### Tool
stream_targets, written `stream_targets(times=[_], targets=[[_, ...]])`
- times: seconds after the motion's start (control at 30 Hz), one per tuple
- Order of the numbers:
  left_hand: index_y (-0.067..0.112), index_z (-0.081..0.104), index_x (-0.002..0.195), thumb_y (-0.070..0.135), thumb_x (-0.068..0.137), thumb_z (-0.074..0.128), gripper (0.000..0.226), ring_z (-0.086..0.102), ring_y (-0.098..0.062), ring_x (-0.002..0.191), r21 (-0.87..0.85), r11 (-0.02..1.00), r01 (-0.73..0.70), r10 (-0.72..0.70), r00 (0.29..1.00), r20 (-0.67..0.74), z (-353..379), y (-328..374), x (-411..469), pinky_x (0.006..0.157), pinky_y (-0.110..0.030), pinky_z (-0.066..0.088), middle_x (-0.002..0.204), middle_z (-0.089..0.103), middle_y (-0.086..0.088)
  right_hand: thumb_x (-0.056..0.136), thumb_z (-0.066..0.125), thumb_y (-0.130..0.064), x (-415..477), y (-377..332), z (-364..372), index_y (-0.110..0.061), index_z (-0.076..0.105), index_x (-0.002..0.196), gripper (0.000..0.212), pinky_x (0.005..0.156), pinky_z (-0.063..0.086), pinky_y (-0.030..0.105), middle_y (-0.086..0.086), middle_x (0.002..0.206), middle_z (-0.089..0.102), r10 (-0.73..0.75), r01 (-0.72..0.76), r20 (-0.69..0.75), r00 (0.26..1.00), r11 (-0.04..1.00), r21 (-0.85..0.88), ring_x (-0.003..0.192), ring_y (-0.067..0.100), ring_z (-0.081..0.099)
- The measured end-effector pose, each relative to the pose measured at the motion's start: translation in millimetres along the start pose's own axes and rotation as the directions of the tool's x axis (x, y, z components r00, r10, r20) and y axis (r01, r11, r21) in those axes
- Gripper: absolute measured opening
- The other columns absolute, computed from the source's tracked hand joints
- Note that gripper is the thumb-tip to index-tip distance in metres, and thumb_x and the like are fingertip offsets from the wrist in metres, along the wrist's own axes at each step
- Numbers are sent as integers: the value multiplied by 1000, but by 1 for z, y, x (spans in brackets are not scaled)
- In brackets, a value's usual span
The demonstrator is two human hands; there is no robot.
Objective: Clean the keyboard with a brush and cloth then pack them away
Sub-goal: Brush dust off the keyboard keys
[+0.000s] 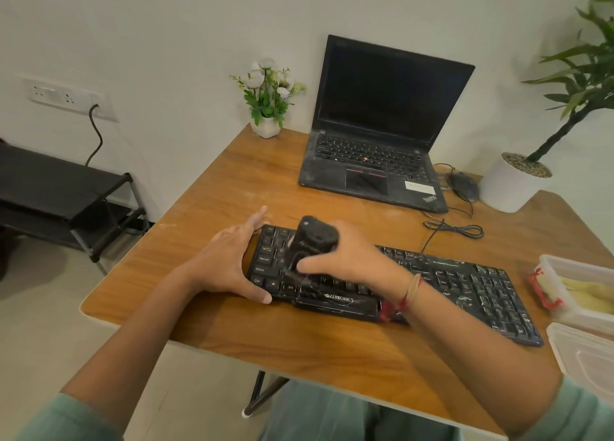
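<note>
Left of centre in the frame, the left hand lies flat with straight fingers braced against the left end of the long black plastic keyboard, its thumb on the front edge. The right hand, a thread band at its wrist, curls round the chunky black plastic brush, whose blurred bristles meet the keys. The keyboard lies slantwise across the middle of the glossy wood-grain bench, its keys streaked with pale marks. At the right edge, a clear plastic tub holds a yellowish cloth.
</note>
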State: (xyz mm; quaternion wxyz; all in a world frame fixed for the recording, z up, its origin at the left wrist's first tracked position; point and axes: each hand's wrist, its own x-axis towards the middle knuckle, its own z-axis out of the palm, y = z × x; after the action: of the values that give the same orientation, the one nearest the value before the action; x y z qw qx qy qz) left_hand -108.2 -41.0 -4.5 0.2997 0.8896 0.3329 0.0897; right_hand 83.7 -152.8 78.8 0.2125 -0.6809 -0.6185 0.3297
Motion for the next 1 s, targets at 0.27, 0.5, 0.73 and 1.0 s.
stream_targets(times=[0.27, 0.5, 0.73, 1.0], targets=[[38, -15, 148, 76, 38, 75, 147, 23, -16, 139, 1, 1000, 6, -6, 1000, 6, 1, -1, 1, 112, -28, 13, 155, 21, 6, 81, 66, -30, 12, 7, 10, -25, 61, 92, 14, 52, 42, 17, -8, 80, 57, -151, 19, -274, 950, 902, -432, 66, 8, 54], [41, -16, 147, 78, 37, 75, 148, 24, -16, 139, 9, 1000, 5, -5, 1000, -1, 1, -2, 2, 114, -31, 15, 154, 22, 6, 74, 73, -22, 10, -9, 1, -30, 52, 76, 22, 53, 51, 21, -7, 72, 61, 20, -21, -73, 997, 1000, -14, 61, 10, 60], [35, -14, 149, 82, 33, 72, 152, 28, -17, 137, 7, 1000, -3, 3, 1000, -6, 0, 0, 1, 113, -30, 15, 153, 26, 5, 76, 69, -33, 25, -3, 16, -29, 46, 70, 24, 52, 41, 20, -11, 71, 55, -187, 96, -215, 958, 922, -375, 61, 7, 51], [37, -15, 148, 75, 37, 75, 148, 26, -16, 137, 6, 1000, 0, 0, 1000, -15, 0, 2, 1, 112, -29, 15, 154, 23, 5, 74, 75, -22, 41, 0, -16, -22, 52, 79, 24, 58, 51, 28, 2, 83, 64, 213, -187, -179, 961, 971, 152, 65, 13, 57]])
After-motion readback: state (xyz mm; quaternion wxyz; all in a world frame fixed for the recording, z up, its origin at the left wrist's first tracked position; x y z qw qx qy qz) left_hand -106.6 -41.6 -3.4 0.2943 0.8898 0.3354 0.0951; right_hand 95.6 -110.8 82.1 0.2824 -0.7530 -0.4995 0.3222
